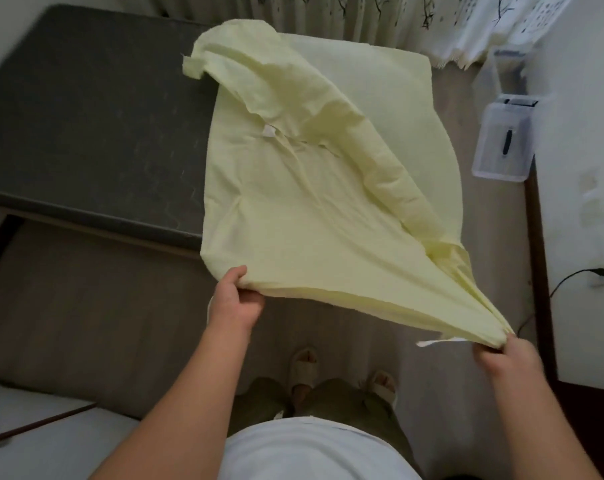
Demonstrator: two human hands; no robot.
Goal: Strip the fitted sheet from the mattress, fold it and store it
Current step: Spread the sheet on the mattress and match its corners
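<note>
Head view looks down past slippered feet (307,367) to both hands holding the near edge of the pale yellow fitted sheet (293,209). The left hand (236,299) has its fingers curled round the near left corner, thumb on top. The right hand (503,358) pinches a bunched corner, with a white tag (432,342) just beside it. The sheet stretches away from the hands, its far part lying over the right end of the dark grey mattress (85,116), and one loose flap is thrown diagonally across it. To fold it well, I judge the hands should keep the near edge taut, tuck one elastic corner into the other and shake the flap flat before doubling. Right of the bed, a clear plastic box (503,140) sits on the pale floor (484,237) by the wall. Patterned curtains (362,19) hang at the far side.
</note>
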